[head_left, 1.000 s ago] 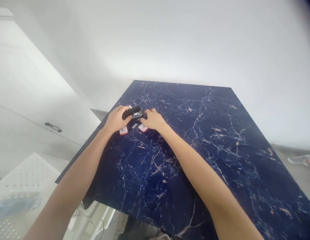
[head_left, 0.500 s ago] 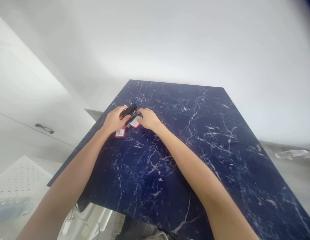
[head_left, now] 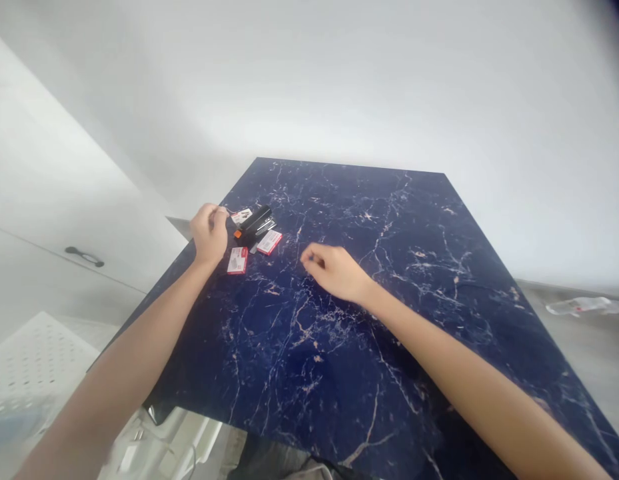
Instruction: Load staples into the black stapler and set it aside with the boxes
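A black stapler (head_left: 258,222) with an orange end lies on the dark blue marbled tabletop (head_left: 299,347). Against its right side rests a small red-and-white box (head_left: 270,242), and a second red-and-white box (head_left: 238,261) lies just below. Behind the stapler's left end is a white-and-red card or packet (head_left: 242,217), partly covered. Just left of this group is my left hand (head_left: 209,233), its fingers curled in with nothing visible in them. My right hand (head_left: 339,272) is loosely closed over the middle of the tabletop, apart from the items, and appears to hold nothing.
White walls stand behind the table. At left are a white cabinet with a dark handle (head_left: 84,256) and a perforated white surface (head_left: 36,360). A clear plastic wrapper (head_left: 586,306) lies beyond the right edge. White equipment with a cable (head_left: 164,443) sits below the front edge.
Both hands have come off the stapler and boxes. My left hand moved left, my right hand moved right and nearer; their fingers are now curled. The stapler stays lying among the boxes.
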Action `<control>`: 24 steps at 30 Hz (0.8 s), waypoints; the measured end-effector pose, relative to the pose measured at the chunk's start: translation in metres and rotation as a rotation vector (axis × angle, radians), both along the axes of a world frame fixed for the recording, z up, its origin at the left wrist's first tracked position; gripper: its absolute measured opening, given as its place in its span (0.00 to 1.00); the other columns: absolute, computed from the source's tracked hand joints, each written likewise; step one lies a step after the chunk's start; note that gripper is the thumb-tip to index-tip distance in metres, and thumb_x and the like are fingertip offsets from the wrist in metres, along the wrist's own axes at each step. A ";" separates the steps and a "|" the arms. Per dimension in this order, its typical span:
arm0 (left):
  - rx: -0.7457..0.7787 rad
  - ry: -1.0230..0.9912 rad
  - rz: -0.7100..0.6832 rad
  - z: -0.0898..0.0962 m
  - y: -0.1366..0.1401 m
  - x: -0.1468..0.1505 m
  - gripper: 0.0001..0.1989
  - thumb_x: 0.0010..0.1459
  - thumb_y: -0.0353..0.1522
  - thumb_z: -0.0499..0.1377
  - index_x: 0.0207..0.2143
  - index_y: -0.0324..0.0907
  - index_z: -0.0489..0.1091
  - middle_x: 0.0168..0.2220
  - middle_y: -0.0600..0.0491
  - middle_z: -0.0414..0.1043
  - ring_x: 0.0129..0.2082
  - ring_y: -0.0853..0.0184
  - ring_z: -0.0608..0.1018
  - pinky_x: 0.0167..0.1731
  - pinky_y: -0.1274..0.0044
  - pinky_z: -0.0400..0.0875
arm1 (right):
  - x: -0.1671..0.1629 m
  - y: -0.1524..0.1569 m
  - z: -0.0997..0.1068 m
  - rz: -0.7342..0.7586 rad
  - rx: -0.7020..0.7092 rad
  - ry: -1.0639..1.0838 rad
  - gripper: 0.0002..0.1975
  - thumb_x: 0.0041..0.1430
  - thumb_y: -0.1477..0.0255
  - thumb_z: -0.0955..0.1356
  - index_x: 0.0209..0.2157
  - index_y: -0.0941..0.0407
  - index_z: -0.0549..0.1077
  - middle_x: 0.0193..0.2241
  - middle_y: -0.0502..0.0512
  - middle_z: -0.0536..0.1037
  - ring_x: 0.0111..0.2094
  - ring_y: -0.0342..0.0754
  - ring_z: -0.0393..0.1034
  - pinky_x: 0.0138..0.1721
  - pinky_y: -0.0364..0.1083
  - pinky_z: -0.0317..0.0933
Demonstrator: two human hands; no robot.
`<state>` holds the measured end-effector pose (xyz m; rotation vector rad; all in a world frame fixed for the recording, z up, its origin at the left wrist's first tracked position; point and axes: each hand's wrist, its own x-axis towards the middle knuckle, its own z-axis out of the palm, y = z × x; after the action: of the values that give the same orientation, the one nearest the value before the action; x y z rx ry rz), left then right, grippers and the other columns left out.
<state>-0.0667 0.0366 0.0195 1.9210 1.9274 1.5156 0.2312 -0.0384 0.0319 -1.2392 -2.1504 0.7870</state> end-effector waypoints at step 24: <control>-0.234 0.573 -1.106 -0.023 -0.099 0.127 0.20 0.67 0.30 0.54 0.59 0.44 0.71 0.60 0.44 0.73 0.65 0.51 0.69 0.66 0.55 0.63 | 0.048 -0.057 -0.040 0.113 0.278 -0.178 0.32 0.71 0.57 0.64 0.72 0.50 0.60 0.70 0.62 0.61 0.70 0.63 0.57 0.70 0.67 0.53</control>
<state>0.0599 -0.0623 -0.0032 2.6950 0.6750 0.4353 0.2791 -0.0956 -0.0082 -1.0850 -2.3937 0.4137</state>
